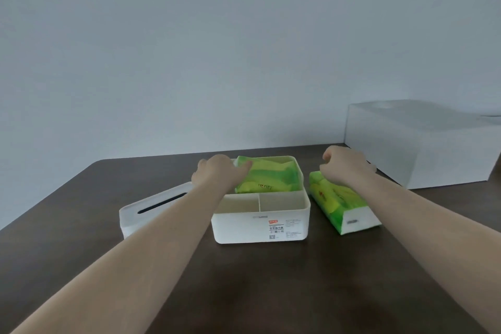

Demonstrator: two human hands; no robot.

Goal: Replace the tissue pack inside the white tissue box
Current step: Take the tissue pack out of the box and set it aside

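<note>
The white tissue box [238,228] stands open at the table's middle, with two small bare compartments along its near side. In its far compartment a green tissue pack [271,179] lies tilted, its left end raised. My left hand [219,173] grips that left end. A second green tissue pack [339,203] lies on the table just right of the box. My right hand [344,165] rests over its far end, fingers curled; whether it grips the pack I cannot tell. The box's white lid [132,217], with a dark slot, lies to the left, partly under my left forearm.
A large white carton [423,149] stands at the back right against the pale wall. The dark brown table [257,293] stretches toward me, its left edge running diagonally at the far left.
</note>
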